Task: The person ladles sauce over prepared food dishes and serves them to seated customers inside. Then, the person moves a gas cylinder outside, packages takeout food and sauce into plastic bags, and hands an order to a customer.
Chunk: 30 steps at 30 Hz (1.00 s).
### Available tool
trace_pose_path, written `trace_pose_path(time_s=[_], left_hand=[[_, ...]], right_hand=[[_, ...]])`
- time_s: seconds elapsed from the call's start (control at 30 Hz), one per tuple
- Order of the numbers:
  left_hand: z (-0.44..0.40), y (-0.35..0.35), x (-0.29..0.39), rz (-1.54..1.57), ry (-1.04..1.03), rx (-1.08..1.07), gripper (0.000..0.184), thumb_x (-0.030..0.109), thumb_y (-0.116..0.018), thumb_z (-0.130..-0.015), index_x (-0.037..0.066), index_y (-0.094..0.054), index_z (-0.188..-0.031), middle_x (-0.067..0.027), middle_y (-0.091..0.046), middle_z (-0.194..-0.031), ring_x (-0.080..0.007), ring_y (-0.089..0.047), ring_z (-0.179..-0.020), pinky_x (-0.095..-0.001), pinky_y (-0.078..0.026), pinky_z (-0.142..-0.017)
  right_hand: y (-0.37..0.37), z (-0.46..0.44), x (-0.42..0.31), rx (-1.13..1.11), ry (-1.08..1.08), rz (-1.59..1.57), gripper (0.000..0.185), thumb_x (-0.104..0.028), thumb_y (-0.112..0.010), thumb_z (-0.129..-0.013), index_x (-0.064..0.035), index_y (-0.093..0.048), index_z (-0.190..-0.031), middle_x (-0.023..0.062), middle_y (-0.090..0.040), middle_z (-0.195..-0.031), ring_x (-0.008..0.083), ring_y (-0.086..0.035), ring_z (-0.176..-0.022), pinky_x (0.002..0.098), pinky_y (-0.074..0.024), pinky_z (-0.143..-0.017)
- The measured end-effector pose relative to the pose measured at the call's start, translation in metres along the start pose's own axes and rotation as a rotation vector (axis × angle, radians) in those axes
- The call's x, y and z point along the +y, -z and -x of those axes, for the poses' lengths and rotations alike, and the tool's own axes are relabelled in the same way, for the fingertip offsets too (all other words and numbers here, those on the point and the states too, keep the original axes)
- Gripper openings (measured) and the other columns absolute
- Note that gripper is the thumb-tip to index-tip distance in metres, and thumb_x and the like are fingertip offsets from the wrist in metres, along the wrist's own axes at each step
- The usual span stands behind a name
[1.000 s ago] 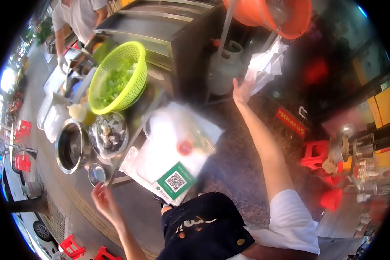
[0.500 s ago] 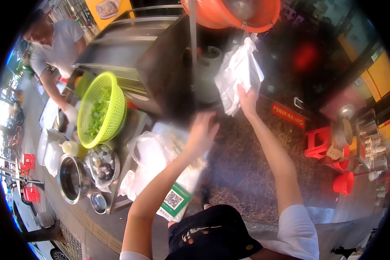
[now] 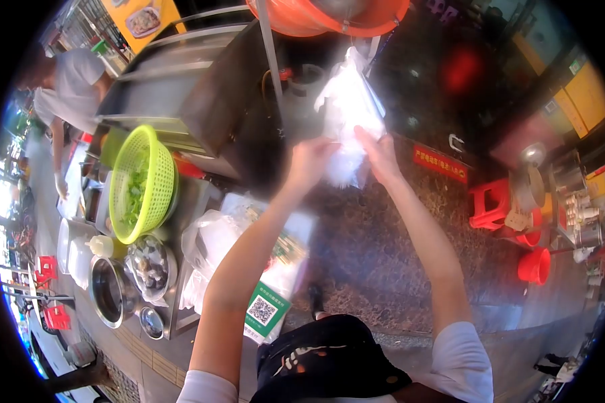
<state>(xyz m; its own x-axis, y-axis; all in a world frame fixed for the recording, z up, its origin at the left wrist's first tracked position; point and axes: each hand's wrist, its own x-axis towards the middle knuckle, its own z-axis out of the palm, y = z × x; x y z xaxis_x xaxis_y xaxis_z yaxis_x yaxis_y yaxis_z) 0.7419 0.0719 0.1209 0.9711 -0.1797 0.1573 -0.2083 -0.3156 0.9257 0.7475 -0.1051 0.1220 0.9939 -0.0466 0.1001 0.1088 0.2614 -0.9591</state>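
Observation:
A bunch of white plastic bags point(image 3: 349, 111) hangs by its top below the orange basin, bright with glare. My right hand point(image 3: 381, 158) grips the bags' lower right side, thumb in front and fingers partly hidden. At their lower left edge, my left hand point(image 3: 310, 160) is closed with its fingertips on the plastic; the exact hold is blurred. Below my left forearm, a clear bag point(image 3: 215, 235) and a bundle of thin skewers point(image 3: 289, 248) lie on the stall counter, beside a green QR-code card point(image 3: 267, 312).
A lime-green colander point(image 3: 158, 185) of leafy greens stands left, near steel bowls point(image 3: 107, 285) and a metal cabinet point(image 3: 181, 87). A co-worker point(image 3: 74, 87) leans over the counter's far end. The orange basin point(image 3: 329, 17) hangs overhead; a red stool point(image 3: 489, 203) stands right.
My left hand has moved up from over the counter to the hanging bags. My right hand stays on them. The co-worker's arm has shifted away from the colander.

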Motion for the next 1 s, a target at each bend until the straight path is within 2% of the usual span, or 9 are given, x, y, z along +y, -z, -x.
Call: trace_pose_path(time_s=[0.2,0.43,0.53,0.57,0.67,0.73,0.87,0.97,1.0], left_hand=[[-0.001,0.015,-0.013,0.131,-0.086,-0.167,0.020,0.011,-0.061,-0.091,-0.005,-0.066,-0.102,-0.0024,-0.068,-0.082,-0.0058,-0.057,-0.072,-0.0227,-0.047,-0.067],[0.003,0.026,-0.005,0.516,0.233,0.028,0.016,0.012,-0.063,-0.091,-0.001,-0.068,-0.085,-0.0027,-0.068,-0.078,-0.0059,-0.060,-0.070,-0.0226,-0.047,-0.065],[0.011,0.038,0.004,0.283,0.040,0.216,0.019,0.014,-0.062,-0.092,-0.001,-0.066,-0.080,-0.0023,-0.068,-0.076,-0.0059,-0.060,-0.068,-0.0253,-0.047,-0.062],[0.019,0.040,0.011,-0.004,-0.173,0.289,0.014,0.011,-0.063,-0.088,0.001,-0.065,-0.079,-0.0040,-0.065,-0.075,-0.0131,-0.060,-0.068,-0.0270,-0.046,-0.062],[0.054,0.042,0.004,-0.685,-0.744,0.158,0.007,0.007,-0.066,-0.075,0.003,-0.062,-0.080,-0.0066,-0.058,-0.076,-0.0252,-0.058,-0.076,-0.0317,-0.045,-0.068],[0.088,0.030,-0.008,-0.726,-0.795,0.068,0.014,0.010,-0.066,-0.069,0.004,-0.061,-0.081,-0.0059,-0.058,-0.079,-0.0228,-0.056,-0.080,-0.0344,-0.045,-0.071],[0.184,-0.006,-0.028,-0.622,-0.558,-0.043,0.014,0.011,-0.065,-0.077,0.003,-0.062,-0.087,-0.0068,-0.061,-0.085,-0.0248,-0.059,-0.085,-0.0366,-0.048,-0.074],[0.254,0.017,-0.005,-0.255,0.034,-0.133,0.020,0.013,-0.067,-0.080,0.001,-0.061,-0.095,-0.0081,-0.064,-0.094,-0.0264,-0.061,-0.094,-0.0368,-0.048,-0.081],[0.266,0.033,0.001,-0.169,0.088,0.052,0.029,0.015,-0.069,-0.079,0.001,-0.059,-0.102,-0.0097,-0.063,-0.100,-0.0271,-0.059,-0.100,-0.0373,-0.047,-0.084]], right_hand=[[0.005,0.000,-0.003,-0.004,0.051,0.121,0.038,-0.015,-0.072,-0.083,0.0005,-0.058,-0.116,0.0043,-0.065,-0.101,0.0094,-0.061,-0.084,0.0252,-0.0494,-0.072],[0.011,0.008,-0.001,0.046,0.137,0.168,0.046,-0.013,-0.069,-0.084,0.0023,-0.052,-0.124,0.0094,-0.063,-0.109,0.0158,-0.061,-0.094,0.0295,-0.0494,-0.080],[0.034,0.001,0.026,0.125,0.380,0.559,0.046,-0.013,-0.068,-0.086,0.0021,-0.050,-0.126,0.0106,-0.065,-0.105,0.0197,-0.062,-0.092,0.0326,-0.0495,-0.079],[0.029,0.015,0.020,0.258,0.276,0.873,0.050,-0.015,-0.066,-0.087,0.0008,-0.045,-0.130,0.0133,-0.061,-0.114,0.0226,-0.060,-0.099,0.0359,-0.0486,-0.081],[0.013,0.059,0.038,0.307,0.377,0.668,0.044,-0.016,-0.062,-0.090,-0.0006,-0.045,-0.127,0.0127,-0.055,-0.122,0.0212,-0.056,-0.107,0.0370,-0.0484,-0.084],[-0.021,0.099,0.037,-0.026,-0.003,0.026,0.033,-0.016,-0.059,-0.093,-0.0015,-0.047,-0.120,0.0105,-0.050,-0.124,0.0183,-0.053,-0.108,0.0351,-0.0484,-0.085],[-0.075,0.132,0.050,-0.129,-0.274,-0.019,0.028,-0.019,-0.058,-0.094,-0.0026,-0.053,-0.117,0.0022,-0.058,-0.091,0.0071,-0.054,-0.077,0.0231,-0.0485,-0.066],[-0.093,0.152,0.049,-0.339,-0.360,0.184,0.029,-0.020,-0.059,-0.094,-0.0027,-0.055,-0.118,-0.0020,-0.056,-0.075,0.0024,-0.050,-0.065,0.0207,-0.0433,-0.054],[-0.100,0.160,0.047,-0.443,-0.365,0.260,0.029,-0.020,-0.059,-0.094,-0.0027,-0.056,-0.118,-0.0033,-0.056,-0.070,0.0012,-0.049,-0.062,0.0205,-0.0412,-0.051]])
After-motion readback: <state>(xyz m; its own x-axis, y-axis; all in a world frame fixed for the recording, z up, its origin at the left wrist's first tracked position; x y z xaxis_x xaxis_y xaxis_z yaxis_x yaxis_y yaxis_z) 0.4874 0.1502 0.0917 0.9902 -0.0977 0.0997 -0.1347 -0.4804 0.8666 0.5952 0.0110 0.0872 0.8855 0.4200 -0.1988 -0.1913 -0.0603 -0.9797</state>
